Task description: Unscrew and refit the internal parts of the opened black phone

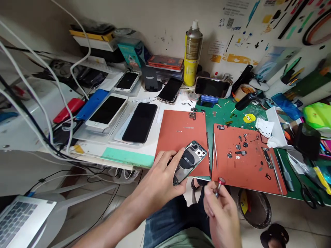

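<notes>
- The opened phone housing (192,161) is over the near edge of the left brick-red mat (178,124), toward that mat's five o'clock; whether it touches is unclear.
- Its long axis runs from about seven to one o'clock, camera-opening end toward one, hollow interior facing up.
- The left hand (165,172) grips it from the nine o'clock side, fingers along the far edge, thumb at the near end.
- The right hand (219,210), at five o'clock from the housing, pinches a red-capped screwdriver (220,182) between thumb and fingers, cap toward one.
- At three o'clock, tweezers (214,150) and small parts (241,153) lie on the right brick-red mat (232,177).
- At ten, a black phone (140,122) lies on the white worktop.
- At twelve, a yellow spray can (191,58) stands by the wall.
- Off the bench, a laptop (23,220) sits between eight and nine; a bin (254,210) stands at four.
</notes>
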`<state>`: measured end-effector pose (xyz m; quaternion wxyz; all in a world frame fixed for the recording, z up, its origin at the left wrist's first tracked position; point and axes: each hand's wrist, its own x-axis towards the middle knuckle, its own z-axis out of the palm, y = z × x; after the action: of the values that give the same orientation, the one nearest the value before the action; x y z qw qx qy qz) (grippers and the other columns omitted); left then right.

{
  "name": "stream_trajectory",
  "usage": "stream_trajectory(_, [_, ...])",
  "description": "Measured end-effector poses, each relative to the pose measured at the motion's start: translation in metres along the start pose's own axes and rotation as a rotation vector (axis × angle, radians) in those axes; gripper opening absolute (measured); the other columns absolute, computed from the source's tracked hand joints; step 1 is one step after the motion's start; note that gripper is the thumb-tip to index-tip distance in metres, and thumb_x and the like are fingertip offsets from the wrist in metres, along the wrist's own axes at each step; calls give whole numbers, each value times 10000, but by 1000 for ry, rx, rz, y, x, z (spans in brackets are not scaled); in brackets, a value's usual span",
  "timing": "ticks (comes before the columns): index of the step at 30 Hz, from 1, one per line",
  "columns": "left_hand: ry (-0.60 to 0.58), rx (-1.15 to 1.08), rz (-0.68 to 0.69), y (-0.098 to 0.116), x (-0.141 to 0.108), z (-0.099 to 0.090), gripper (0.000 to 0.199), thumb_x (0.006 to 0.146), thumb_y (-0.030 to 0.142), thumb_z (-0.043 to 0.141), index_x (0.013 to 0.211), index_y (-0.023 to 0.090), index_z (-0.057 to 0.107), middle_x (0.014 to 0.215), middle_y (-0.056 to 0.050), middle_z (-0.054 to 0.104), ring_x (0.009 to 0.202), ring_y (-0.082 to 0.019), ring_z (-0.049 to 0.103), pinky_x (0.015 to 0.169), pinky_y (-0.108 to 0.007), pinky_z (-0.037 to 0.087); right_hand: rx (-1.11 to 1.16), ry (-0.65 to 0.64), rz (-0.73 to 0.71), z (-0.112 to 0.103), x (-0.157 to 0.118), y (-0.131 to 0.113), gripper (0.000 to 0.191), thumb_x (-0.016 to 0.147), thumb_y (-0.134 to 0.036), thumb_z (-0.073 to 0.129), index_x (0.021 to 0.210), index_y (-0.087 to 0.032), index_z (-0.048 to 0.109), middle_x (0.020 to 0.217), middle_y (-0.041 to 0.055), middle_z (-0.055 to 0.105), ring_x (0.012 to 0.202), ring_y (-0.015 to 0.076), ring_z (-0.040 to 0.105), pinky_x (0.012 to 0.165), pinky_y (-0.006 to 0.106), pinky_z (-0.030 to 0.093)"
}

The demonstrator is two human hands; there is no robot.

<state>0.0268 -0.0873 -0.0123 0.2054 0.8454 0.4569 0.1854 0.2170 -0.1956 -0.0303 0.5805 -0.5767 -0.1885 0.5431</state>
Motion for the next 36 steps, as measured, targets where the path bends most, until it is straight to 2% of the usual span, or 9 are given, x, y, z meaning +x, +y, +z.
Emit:
stream_trajectory(4, [57, -27, -108, 22, -15, 19, 941, 921, 244, 738, 1744, 248, 281, 1381, -158, 635, 1262, -368, 616, 1048, -584, 611, 12, 15, 125, 29, 12, 17, 514, 828, -604, 934, 1095, -195, 773, 907, 14, 653, 807, 149, 602, 755, 264, 549])
stream_trajectory(8, [45, -216, -238, 29, -29, 23, 923, 939, 296, 759, 1746, 338, 313, 1461, -145, 614, 1357, -390, 592, 1139, -667, 532, 40, -21, 158, 27, 19, 17, 526, 804, -641, 928, 1003, -185, 757, 839, -1, 636, 811, 166, 587, 830, 306, 562])
stream_trajectory(12, [38, -829, -496, 24, -27, 14, 981, 914, 572, 823, 1741, 355, 342, 1596, -149, 574, 1432, -396, 589, 1208, -642, 487, -20, -132, 160, 6, 18, 3, 487, 860, -637, 884, 997, -186, 761, 864, 10, 637, 815, 159, 584, 810, 285, 553])
stream_trajectory(15, [41, -1446, -649, 27, -17, 14, 864, 1002, 828, 542, 1679, 294, 485, 1624, -159, 597, 1508, -393, 561, 1265, -607, 445, -84, -192, 140, -4, 15, -10, 473, 913, -636, 836, 1008, -177, 769, 841, 14, 634, 799, 156, 586, 774, 271, 543])
stream_trajectory(19, [-73, -1818, -738, 46, -10, 22, 811, 1019, 829, 513, 1597, 268, 603, 1548, -149, 686, 1500, -404, 584, 1289, -619, 417, -286, -198, 22, -6, 10, -15, 432, 1000, -599, 745, 1038, -170, 786, 898, 43, 720, 819, 172, 635, 745, 271, 551])
stream_trajectory(22, [-123, -1936, -758, 56, -14, 26, 703, 1031, 746, 588, 1548, 274, 652, 1484, -134, 735, 1454, -402, 631, 1275, -615, 437, -460, -126, -75, -7, 7, -12, 412, 1017, -575, 726, 1144, -188, 782, 911, 46, 786, 800, 184, 704, 714, 263, 578])
stream_trajectory(25, [-125, -1987, -751, 57, -17, 29, 630, 1025, 691, 636, 1466, 249, 716, 1469, -129, 744, 1447, -400, 637, 1282, -596, 438, -589, -9, -290, -10, 6, -12, 301, 1029, -474, 739, 1164, -207, 773, 971, 57, 813, 781, 172, 739, 710, 251, 606])
stream_trajectory(29, [-46, -1953, -758, 54, -22, 42, 573, 987, 637, 709, 1419, 260, 735, 1485, -98, 736, 1468, -389, 618, 1300, -572, 427, -701, -41, -601, -8, 9, -25, 137, 1061, -268, 696, 1157, -228, 784, 1013, 58, 765, 878, 167, 754, 795, 253, 622])
stream_trajectory(36, [-4, -1860, -608, 55, -33, 61, 559, 1063, 599, 634, 1519, 279, 672, 1546, -92, 694, 1531, -350, 570, 1343, -523, 387, -814, -103, -643, 4, 19, -41, 135, 1082, -215, 643, 1048, -231, 772, 956, 31, 687, 857, 160, 731, 749, 247, 591])
